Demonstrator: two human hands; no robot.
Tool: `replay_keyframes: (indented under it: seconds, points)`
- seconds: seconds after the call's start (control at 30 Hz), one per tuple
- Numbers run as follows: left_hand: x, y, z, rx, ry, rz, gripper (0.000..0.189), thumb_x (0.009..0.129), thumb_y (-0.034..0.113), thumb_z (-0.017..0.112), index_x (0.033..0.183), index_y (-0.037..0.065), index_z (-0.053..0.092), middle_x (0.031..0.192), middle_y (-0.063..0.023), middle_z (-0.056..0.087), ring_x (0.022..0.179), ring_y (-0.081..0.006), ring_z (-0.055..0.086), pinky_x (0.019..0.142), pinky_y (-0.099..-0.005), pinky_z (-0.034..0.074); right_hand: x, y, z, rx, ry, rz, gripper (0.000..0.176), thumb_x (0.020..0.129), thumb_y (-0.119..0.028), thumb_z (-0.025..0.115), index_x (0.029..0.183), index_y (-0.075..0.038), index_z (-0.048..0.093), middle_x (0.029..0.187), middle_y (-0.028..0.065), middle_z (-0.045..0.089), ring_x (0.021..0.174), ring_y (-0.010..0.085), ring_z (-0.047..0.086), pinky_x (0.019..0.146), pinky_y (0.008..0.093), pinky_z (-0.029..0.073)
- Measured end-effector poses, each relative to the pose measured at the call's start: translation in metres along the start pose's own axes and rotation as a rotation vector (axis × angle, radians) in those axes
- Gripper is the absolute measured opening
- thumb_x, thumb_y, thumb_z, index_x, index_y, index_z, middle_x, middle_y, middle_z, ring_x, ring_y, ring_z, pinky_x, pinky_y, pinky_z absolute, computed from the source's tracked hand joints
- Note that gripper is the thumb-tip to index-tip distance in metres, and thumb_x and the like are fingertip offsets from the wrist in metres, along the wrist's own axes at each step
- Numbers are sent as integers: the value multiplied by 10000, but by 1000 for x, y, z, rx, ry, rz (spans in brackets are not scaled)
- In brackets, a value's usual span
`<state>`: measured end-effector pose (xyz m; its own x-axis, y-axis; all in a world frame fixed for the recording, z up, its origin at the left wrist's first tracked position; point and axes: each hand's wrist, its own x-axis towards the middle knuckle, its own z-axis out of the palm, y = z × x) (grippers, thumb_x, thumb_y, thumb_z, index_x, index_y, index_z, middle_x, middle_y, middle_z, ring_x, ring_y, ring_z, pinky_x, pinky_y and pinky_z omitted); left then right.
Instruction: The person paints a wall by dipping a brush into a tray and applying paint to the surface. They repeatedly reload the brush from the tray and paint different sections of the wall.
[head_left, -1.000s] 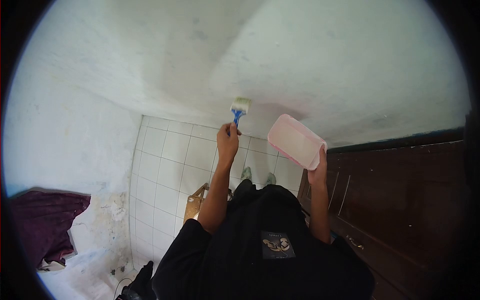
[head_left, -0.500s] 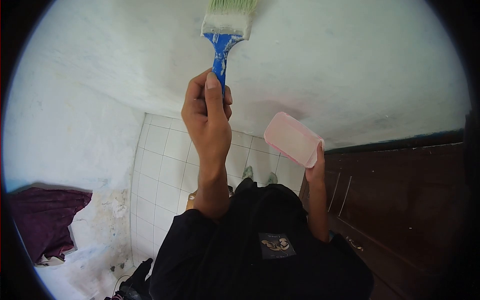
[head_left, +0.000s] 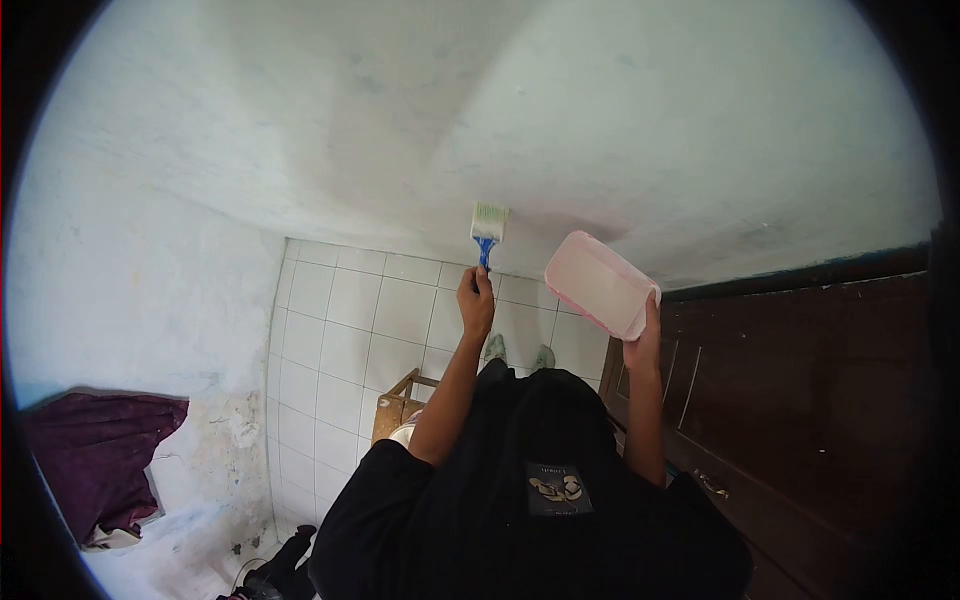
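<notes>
My left hand (head_left: 476, 300) is closed around the blue handle of a flat paintbrush (head_left: 487, 228), its bristles up and overlapping the lower wall in this view. White paint coats the ferrule and the base of the pale green bristles. To the right, my right hand (head_left: 643, 345) grips a pink rectangular tub (head_left: 575, 303) by its near end. Whitish paint shows inside the tub, which is held tilted in front of the wall. Most of the right fingers are hidden under the tub.
A patchy white wall (head_left: 700, 130) rises ahead, above a white tiled floor (head_left: 345, 300). Beside my left forearm stands a wooden stool (head_left: 390, 415). A brown door (head_left: 780, 370) is at right. Purple cloth (head_left: 100, 450) hangs at left, with dark items (head_left: 285, 570) below.
My left hand has moved the paintbrush down and away from the camera, from high in view to near the wall's base. The tub has shifted slightly right and down in view.
</notes>
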<state>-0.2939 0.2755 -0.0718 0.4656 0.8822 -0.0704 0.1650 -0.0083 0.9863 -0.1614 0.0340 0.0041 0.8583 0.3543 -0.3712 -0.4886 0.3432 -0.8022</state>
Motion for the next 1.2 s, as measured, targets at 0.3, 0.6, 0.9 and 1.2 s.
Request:
replay_keyframes:
  seconds: [0.3,0.6,0.9,1.2]
  points:
    - [14,-12,2,216,-23,-152,320,958,236,501,921,-58,620,674,-61,612,524,-96,482,493,-264,374,1,2,-4,36,5,7,512,978,-398,476,1351,-58,389,1304,91,495,1225,219,476,1017,372,390]
    - [-14,237,-17,-344,-191,-319,313,968,242,498,1102,-36,556,741,-11,547,502,-43,388,440,-188,266,5,3,-10,-16,21,42,524,980,-417,459,1375,-82,385,1320,67,496,1229,202,476,1008,358,394]
    - [-40,330,-31,-414,-222,32,343,1004,265,451,1154,-34,526,653,20,452,530,-19,332,461,-189,253,9,14,-15,-16,-42,29,508,980,-413,468,1345,-70,378,1270,85,492,1194,203,492,971,363,423]
    - [-19,298,-10,-355,-161,176,342,1023,296,416,1107,-6,552,636,58,367,528,-14,279,471,-190,211,7,15,-17,-51,-40,27,486,986,-399,458,1335,-65,397,1264,86,505,1191,200,494,986,356,402]
